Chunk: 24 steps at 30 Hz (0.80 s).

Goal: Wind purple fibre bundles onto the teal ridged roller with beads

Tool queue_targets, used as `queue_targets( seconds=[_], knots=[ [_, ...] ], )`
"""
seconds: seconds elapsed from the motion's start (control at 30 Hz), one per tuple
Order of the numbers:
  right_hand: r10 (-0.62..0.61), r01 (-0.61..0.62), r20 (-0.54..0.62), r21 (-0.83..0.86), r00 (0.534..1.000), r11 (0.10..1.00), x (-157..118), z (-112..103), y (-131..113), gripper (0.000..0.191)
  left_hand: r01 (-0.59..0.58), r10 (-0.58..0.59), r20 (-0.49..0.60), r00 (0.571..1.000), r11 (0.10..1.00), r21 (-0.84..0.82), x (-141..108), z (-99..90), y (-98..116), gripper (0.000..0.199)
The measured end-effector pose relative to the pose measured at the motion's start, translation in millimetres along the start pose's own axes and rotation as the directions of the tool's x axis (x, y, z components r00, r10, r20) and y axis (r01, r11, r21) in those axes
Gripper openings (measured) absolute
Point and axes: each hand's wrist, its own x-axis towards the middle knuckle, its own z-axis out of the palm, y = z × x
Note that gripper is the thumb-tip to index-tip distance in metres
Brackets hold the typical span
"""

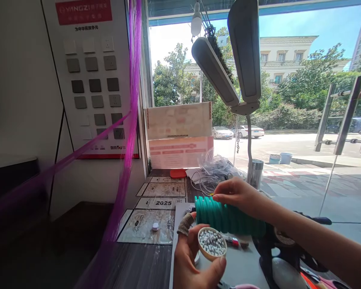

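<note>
Left hand (189, 261) holds a filled cup (205, 253) (right hand (237, 192) over green cylinder (228, 218)).

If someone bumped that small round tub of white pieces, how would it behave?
The tub would probably spill easily: it is open and looks nearly full. The small, roundish white pieces seem loose, so they might scatter and roll.

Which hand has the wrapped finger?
The left hand, holding the round container of small white and grey pieces: a brownish wrap covers one finger. The right hand, at the green ribbed roll, shows no wrap.
</note>
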Motion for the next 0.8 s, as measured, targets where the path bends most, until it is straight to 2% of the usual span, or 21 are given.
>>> queue_targets(
  seconds=[0.3,0.43,0.57,0.7,0.8],
  knots=[
    [0.037,-0.036,0.006,-0.046,0.999,0.998,-0.8,2.0,-2.4,0.024,-0.014,0.014,-0.002,1.000,1.000,-0.011,1.5,-1.1,-0.2,0.071],
    [0.032,-0.031,0.009,-0.081,0.999,0.996,-1.7,0.9,-6.0,0.025,0.019,-0.019,-0.001,1.000,1.000,0.013,1.1,-0.5,2.2,0.072],
    [0.043,-0.044,-0.004,-0.123,0.999,0.991,-1.8,1.1,-8.3,0.024,0.020,-0.020,0.020,1.000,0.999,0.037,0.3,-0.5,3.3,0.062],
    [0.032,-0.033,-0.007,-0.118,0.999,0.993,-0.2,2.1,-5.6,0.025,0.023,-0.023,0.018,1.000,0.999,0.026,0.5,-1.5,1.3,0.065],
    [0.029,-0.032,-0.023,-0.130,0.999,0.991,0.3,3.3,-3.7,0.025,0.013,-0.013,0.002,1.000,1.000,0.026,1.1,-1.9,-0.4,0.050]
  ],
)
